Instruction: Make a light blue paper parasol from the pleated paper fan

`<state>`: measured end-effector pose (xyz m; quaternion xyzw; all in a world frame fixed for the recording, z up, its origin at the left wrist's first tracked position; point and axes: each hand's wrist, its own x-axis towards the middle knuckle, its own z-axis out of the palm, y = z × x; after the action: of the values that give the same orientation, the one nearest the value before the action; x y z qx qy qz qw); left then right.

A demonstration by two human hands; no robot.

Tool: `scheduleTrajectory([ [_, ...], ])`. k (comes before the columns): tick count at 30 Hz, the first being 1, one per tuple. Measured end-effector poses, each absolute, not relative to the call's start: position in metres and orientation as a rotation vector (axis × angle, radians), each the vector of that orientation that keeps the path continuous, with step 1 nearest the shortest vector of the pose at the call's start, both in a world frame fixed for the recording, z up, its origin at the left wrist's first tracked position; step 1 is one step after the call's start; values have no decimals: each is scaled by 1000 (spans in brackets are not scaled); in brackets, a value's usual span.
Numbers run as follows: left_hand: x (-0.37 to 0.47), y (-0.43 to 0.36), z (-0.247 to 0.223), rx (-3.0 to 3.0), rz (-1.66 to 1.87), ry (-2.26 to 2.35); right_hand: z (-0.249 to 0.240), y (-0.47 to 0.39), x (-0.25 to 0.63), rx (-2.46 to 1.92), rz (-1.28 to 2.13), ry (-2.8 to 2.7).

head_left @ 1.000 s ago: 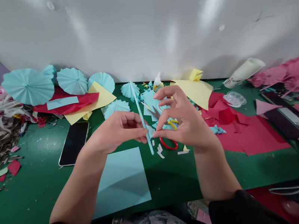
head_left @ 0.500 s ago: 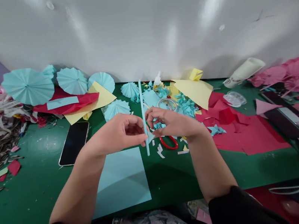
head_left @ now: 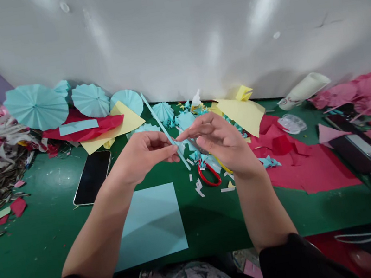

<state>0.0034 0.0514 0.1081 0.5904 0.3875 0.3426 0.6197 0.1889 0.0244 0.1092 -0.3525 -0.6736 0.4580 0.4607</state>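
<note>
Closest to us, a light-blue sheet (head_left: 153, 226) lies flat on the green bench (head_left: 41, 251), looking uncut and unfolded. Past it, our left hand (head_left: 145, 154) has its fingers pinching a thin blue stick (head_left: 156, 116), held slanted above the bench. Our right hand (head_left: 223, 140) isn't gripping anything we can see: fingers loose, index at or just beside the stick, can't tell which. The small blue paper bit (head_left: 182, 148) there looks joined on, so we'd say partway. Furthest back, several pleated blue rounds (head_left: 37, 107) seem pretty much done.
</note>
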Motion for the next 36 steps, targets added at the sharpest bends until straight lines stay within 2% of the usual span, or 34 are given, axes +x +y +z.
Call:
scheduleTrajectory([
  [7, 6, 55, 103, 1170, 796, 843, 104, 27, 188, -804, 1004, -1723],
  [13, 7, 61, 99, 906, 746, 709, 97, 31, 188, -738, 195, -2041],
  [15, 8, 62, 97, 869, 727, 684, 94, 31, 189, -702, 60, -2007],
  [21, 8, 58, 96, 951, 838, 721, 96, 32, 190, -870, 176, -1631],
  [28, 14, 55, 94, 1060, 1077, 804, 102, 32, 183, -1103, 305, -1999],
  [36, 18, 56, 88, 1118, 1220, 729, 100, 29, 176, -1081, 285, -1933],
])
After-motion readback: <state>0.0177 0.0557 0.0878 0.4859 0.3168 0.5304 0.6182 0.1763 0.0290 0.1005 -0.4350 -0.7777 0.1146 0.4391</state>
